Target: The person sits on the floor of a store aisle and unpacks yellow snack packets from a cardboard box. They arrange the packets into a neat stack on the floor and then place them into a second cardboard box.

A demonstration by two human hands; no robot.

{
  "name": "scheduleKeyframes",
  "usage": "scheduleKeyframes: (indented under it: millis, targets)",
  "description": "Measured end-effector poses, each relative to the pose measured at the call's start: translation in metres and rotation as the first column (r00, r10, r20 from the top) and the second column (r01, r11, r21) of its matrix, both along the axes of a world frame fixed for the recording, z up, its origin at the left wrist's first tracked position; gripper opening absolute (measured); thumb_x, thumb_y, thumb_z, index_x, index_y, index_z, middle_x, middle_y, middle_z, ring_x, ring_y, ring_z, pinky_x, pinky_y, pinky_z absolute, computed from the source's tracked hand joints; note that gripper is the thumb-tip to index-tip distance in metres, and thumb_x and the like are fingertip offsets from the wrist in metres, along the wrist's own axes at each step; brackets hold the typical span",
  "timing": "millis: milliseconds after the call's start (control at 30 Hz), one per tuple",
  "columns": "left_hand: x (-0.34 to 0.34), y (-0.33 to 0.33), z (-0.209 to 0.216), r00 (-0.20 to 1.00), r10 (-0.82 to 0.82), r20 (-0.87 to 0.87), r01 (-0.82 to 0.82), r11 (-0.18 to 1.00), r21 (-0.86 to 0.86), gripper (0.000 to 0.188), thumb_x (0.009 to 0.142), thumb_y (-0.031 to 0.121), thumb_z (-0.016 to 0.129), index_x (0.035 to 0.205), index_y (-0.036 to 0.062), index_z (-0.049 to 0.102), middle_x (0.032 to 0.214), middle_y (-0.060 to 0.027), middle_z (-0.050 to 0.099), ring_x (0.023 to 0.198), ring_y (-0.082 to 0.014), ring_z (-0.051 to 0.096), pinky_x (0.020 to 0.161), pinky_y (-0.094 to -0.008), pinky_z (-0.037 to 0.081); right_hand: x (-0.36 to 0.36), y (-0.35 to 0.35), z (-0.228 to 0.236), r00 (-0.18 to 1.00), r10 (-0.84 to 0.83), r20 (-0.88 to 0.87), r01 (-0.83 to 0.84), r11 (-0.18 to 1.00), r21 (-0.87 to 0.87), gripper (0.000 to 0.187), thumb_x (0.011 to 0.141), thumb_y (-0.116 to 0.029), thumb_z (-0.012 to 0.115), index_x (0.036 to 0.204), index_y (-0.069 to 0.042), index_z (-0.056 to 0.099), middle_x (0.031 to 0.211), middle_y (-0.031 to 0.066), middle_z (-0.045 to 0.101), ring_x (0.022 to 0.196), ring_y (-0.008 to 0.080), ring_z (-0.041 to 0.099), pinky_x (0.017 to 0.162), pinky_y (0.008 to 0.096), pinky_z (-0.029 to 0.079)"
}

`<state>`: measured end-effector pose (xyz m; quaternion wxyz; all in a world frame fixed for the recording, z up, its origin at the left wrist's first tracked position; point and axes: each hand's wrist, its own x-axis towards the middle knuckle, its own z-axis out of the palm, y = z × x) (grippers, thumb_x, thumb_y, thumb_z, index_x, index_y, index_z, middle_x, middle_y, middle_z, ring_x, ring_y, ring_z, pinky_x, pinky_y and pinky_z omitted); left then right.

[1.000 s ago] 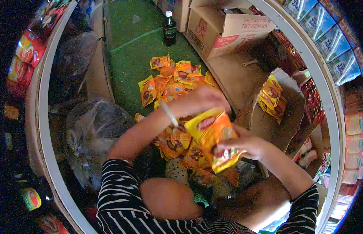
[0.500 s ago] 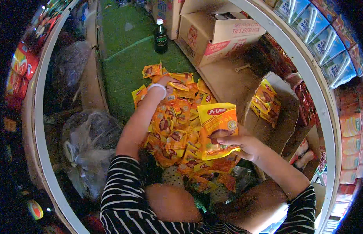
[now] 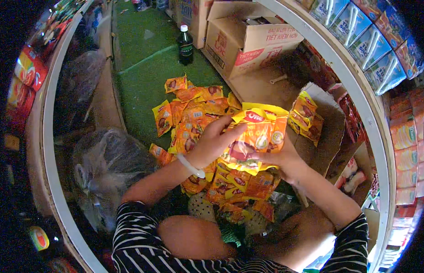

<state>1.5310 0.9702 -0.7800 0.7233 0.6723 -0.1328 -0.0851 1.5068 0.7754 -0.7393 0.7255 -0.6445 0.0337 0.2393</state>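
Note:
Both my hands hold yellow-and-orange food packets (image 3: 255, 136) upright in front of me. The front one shows a bowl picture, and the edge of at least one other shows behind it. My left hand (image 3: 214, 143), with a white bracelet at the wrist, grips the left side, thumb on the front. My right hand (image 3: 287, 161) clasps the lower right corner, thumb across the front. Beneath them a loose pile of similar packets (image 3: 189, 116) spreads over the green floor (image 3: 141, 59) down to my bent legs. How many packets I hold cannot be made out.
A dark bottle with a white cap (image 3: 185, 45) stands beyond the pile. To its right is an open cardboard box (image 3: 221, 43). A cut carton (image 3: 328, 123) with several packets (image 3: 307, 116) lies right. Clear plastic bags (image 3: 107, 168) sit left, and stocked shelves curve along the right.
My left hand has left the far part of the pile and come to the packet in my right hand, gripping its left side. Another packet now shows behind the front one.

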Motion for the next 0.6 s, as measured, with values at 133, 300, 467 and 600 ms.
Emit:
scheduleKeyframes:
  millis: [133, 300, 467, 600]
  targets:
    - [0.000, -0.001, 0.017, 0.989, 0.147, 0.011, -0.147, 0.989, -0.013, 0.031, 0.091, 0.029, 0.056, 0.098, -0.0016, 0.059, 0.082, -0.0015, 0.061, 0.075, -0.0051, 0.054, 0.066, -0.0197, 0.043, -0.001, 0.009, 0.016, 0.999, 0.032, 0.036, -0.034, 0.998, 0.054, 0.074, 0.064, 0.004, 0.073, 0.128, -0.006, 0.037, 0.116, 0.0070, 0.056, 0.108, 0.0196, 0.055, 0.093, 0.0356, 0.044]
    - [0.008, 0.008, 0.011, 0.975, 0.214, -0.063, -0.221, 0.964, -0.150, 0.031, 0.092, 0.030, 0.054, 0.092, 0.0004, 0.062, 0.079, -0.0030, 0.064, 0.067, -0.0064, 0.057, 0.062, -0.0224, 0.045, -0.003, 0.004, 0.014, 0.995, 0.077, 0.057, -0.077, 0.997, 0.003, 0.076, 0.064, 0.005, 0.072, 0.129, -0.006, 0.035, 0.120, 0.0074, 0.054, 0.111, 0.0204, 0.053, 0.095, 0.0357, 0.042]
    - [0.011, 0.022, -0.012, 0.954, -0.088, -0.287, 0.014, 0.968, -0.252, 0.030, 0.091, 0.024, 0.054, 0.107, -0.0009, 0.057, 0.096, -0.0059, 0.064, 0.084, -0.0145, 0.061, 0.079, -0.0277, 0.047, -0.003, 0.007, 0.017, 0.998, 0.027, 0.060, -0.028, 1.000, 0.007, 0.074, 0.067, 0.004, 0.071, 0.130, -0.006, 0.034, 0.121, 0.0070, 0.053, 0.113, 0.0207, 0.052, 0.096, 0.0356, 0.042]
    - [-0.008, 0.005, 0.012, 0.975, -0.165, -0.149, 0.135, 0.973, -0.189, 0.037, 0.087, 0.016, 0.058, 0.118, -0.0022, 0.052, 0.113, -0.0096, 0.061, 0.097, -0.0208, 0.061, 0.087, -0.0294, 0.046, 0.004, -0.002, 0.010, 1.000, -0.023, -0.001, 0.023, 0.999, -0.025, 0.075, 0.068, 0.002, 0.073, 0.130, -0.006, 0.032, 0.121, 0.0081, 0.053, 0.113, 0.0211, 0.051, 0.096, 0.0358, 0.042]
